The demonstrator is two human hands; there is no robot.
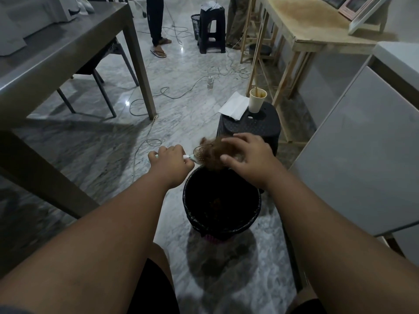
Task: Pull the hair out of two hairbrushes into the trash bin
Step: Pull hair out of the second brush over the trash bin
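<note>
Two bare hands over far rim of black-lined trash bin (223, 225) on marble floor (108, 159). Left hand (171, 162) clenched around white handle of hairbrush (199, 156), head pointing right. Right hand (248, 158) rests fingers curled on brown hair clump (212, 155) covering brush head, above bin's far edge; whether fingers pinch hair, cannot tell. Black stool (251, 126) just beyond, paper cup (257, 100) on its far edge.
</note>
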